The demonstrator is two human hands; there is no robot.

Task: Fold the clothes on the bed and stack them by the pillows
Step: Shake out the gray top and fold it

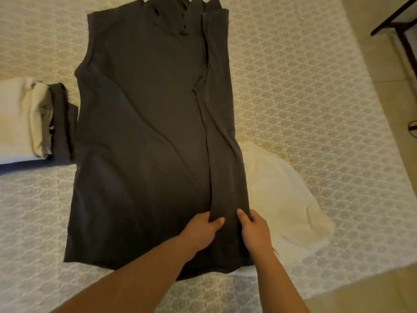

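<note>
A big dark shirt (144, 136) lies flat in the middle of the bed (316, 105), with its collar up at 12 o'clock and its bottom edge down near the person at 6 o'clock. The right side of the shirt is already folded in, so a long strip runs down that side. The left hand (200, 231) pinches the inner edge of that strip near the bottom, with the thumb on top. The right hand (253, 229) grips the outer edge just beside it. It looks like the person is making the side fold neat. I think the next move is to fold the left side in the same way, then fold the shirt up from the bottom. That calls for pulling the cloth smooth, since a few wrinkles cross the middle. A white cloth (279, 195) lies partly under the shirt at 4 o'clock and is not folded yet. At 9 o'clock a small stack of folded clothes (45, 118) sits against a white pillow (13, 118). There are no boxes or baskets to see, so nothing is held inside anything.
</note>
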